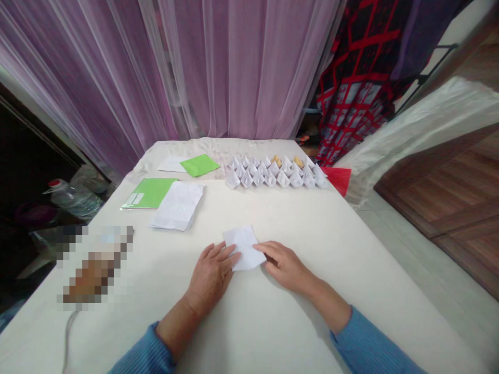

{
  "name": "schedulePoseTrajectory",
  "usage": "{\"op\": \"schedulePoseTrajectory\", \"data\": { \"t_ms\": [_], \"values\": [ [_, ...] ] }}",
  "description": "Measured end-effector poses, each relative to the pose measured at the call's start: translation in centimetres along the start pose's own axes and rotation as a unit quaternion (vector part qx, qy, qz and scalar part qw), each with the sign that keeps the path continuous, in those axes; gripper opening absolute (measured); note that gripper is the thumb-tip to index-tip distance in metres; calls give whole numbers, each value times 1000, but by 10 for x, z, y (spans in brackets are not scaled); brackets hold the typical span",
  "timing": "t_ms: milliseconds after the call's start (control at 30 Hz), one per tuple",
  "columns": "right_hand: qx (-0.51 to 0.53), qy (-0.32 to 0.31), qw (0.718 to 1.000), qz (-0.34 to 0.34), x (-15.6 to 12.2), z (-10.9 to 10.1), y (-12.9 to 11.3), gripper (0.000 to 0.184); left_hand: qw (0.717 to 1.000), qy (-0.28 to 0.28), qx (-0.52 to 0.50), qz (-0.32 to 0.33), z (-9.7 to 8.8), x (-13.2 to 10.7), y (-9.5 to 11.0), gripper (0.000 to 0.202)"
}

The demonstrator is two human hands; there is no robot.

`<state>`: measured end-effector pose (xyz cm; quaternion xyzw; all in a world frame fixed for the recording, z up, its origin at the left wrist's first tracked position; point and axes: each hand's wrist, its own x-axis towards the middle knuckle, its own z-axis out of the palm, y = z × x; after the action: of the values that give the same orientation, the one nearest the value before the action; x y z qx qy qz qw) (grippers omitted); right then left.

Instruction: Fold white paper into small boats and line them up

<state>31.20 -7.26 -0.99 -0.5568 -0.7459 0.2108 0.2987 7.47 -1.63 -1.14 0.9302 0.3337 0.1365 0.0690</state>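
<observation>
A small piece of white paper [245, 248], partly folded by its look, lies on the table in front of me. My left hand [210, 270] rests flat at its left edge, fingers spread and two fingertips on the paper. At the right corner, my right hand [286, 265] has the paper between its fingers on top and the thumb beneath. Farther off stand several folded white paper pieces with pointed tips, like paper boats [270, 179], in close rows. A couple of yellow ones [298, 161] are among them.
A white cloth covers the table [312, 223]. To the left lie a stack of white sheets [179, 205], a green paper packet [146, 193] and a green sheet [199, 165]. A blurred-out object with a cable [95, 267] is at near left. Red paper [338, 179] hangs at the right edge.
</observation>
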Motion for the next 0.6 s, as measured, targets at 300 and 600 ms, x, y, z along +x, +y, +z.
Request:
{"op": "schedulePoseTrajectory", "data": {
  "t_ms": [300, 600],
  "values": [
    [-153, 1, 979, -138, 14, -5, -2, 16, 999, 35, -40, 3, -3, -1, 4, 35],
    [-31, 35, 999, 25, 27, -4, -4, 20, 992, 55, -85, -78, -11, 15, 1, 20]
  ]
}}
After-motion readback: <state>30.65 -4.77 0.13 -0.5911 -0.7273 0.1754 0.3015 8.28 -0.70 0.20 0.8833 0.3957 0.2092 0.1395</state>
